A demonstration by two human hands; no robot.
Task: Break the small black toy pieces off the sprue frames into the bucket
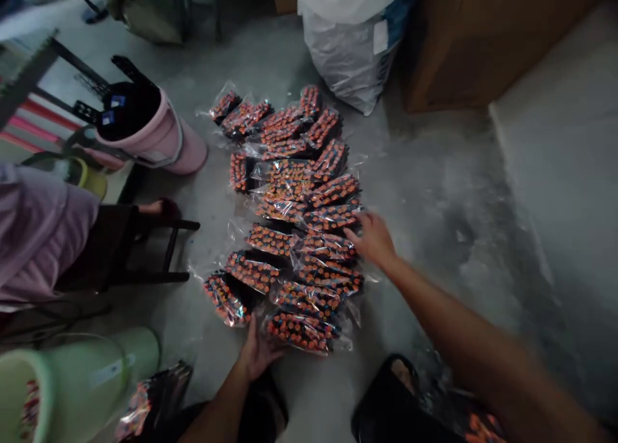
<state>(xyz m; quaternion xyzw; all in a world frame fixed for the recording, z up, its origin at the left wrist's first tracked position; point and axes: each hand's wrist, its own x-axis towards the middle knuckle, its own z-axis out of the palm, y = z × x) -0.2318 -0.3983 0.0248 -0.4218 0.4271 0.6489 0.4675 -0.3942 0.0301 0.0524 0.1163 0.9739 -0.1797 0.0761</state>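
Clear packets of orange-and-black pieces, glossy, overlapping in long heap on grey floor. My right hand flat on heap's right edge, fingers loose. My left hand spread against nearest packet. Pink bucket upper left, green bucket near left, white sack beyond.

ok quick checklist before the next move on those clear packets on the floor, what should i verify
1. Left hand in touch with the nearest packet: ok, it rests at the near edge of the spread.
2. Right hand on a packet: ok, its fingers lie on the right side of the packets.
3. Either hand closed round a packet: cannot tell, the picture is dim and blurred.
4. Packets lying flat on the floor: ok, they overlap in rows.
5. Room around the spread: not ok on the left, where a pink bucket and a black stool stand close.
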